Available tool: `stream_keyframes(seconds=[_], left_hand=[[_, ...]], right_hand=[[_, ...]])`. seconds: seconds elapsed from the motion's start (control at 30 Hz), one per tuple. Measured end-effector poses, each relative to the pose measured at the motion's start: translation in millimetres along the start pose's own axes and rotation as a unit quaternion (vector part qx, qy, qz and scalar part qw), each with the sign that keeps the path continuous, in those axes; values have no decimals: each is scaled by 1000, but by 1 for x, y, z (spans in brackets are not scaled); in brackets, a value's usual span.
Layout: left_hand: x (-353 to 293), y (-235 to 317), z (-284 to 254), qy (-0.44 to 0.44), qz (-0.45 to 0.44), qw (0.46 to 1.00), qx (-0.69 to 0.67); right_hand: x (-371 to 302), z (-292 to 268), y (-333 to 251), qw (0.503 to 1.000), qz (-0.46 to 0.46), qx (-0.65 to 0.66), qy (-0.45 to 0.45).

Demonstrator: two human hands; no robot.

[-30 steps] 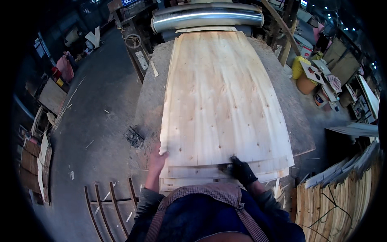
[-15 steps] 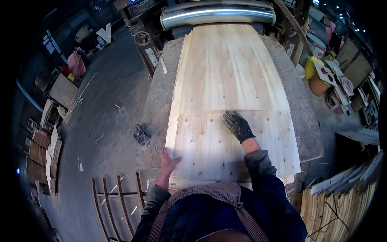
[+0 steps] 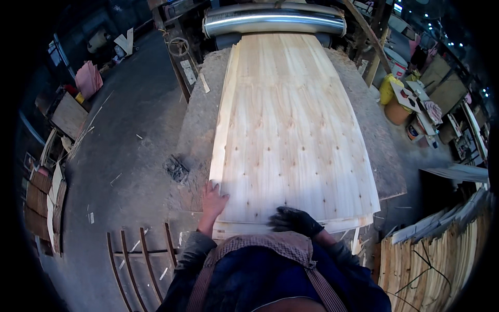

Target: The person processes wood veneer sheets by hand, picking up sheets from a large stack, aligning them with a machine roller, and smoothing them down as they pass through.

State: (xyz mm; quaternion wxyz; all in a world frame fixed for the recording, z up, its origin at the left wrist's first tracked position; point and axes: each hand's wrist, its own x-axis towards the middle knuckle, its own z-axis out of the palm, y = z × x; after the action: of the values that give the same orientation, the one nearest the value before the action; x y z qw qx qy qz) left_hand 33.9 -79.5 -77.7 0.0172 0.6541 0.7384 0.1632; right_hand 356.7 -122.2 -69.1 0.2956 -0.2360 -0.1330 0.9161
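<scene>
A stack of pale, knotty wood veneer sheets (image 3: 293, 130) stretches from a shiny metal roller (image 3: 275, 23) at the far end to my waist. My bare left hand (image 3: 213, 202) lies at the stack's left edge near me, fingers extended and thumb apart on the wood. Over the near end of the top sheet is my right hand (image 3: 295, 220) in a dark glove. Its fingers stretch leftward, spread, close to the front edge. Neither hand visibly lifts a sheet. Left of the stack, a dark crumpled glove (image 3: 175, 169) rests on the worn table (image 3: 198, 125).
Metal bars (image 3: 145, 255) of a rack stand at the lower left. Bundled veneer (image 3: 431, 265) is piled at the lower right. A brown bucket (image 3: 397, 112) and a yellow sack (image 3: 389, 88) stand beyond the table's right side. A wooden post (image 3: 366, 34) slants beside the roller.
My right hand has come back from mid-sheet to the near edge. The crosswise sheet edge beside it no longer shows. My left hand stays at the left edge; the view has shifted slightly.
</scene>
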Motion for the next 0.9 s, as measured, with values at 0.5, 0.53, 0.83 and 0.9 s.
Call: stream_keyframes(seconds=[0.5,0.53,0.83,0.9], left_hand=[[10,42,-74,-70,-117,706,-695],[12,45,-88,-74,-124,695,-705],[21,-24,1,-37,-102,919,-378],[15,-19,10,-111,-120,970,-178]], right_hand=[[-41,-43,33,985,-27,-11,172],[-43,-43,30,984,-24,-12,174],[5,-11,-47,969,-144,-6,199],[38,-58,-75,975,-208,-24,78]])
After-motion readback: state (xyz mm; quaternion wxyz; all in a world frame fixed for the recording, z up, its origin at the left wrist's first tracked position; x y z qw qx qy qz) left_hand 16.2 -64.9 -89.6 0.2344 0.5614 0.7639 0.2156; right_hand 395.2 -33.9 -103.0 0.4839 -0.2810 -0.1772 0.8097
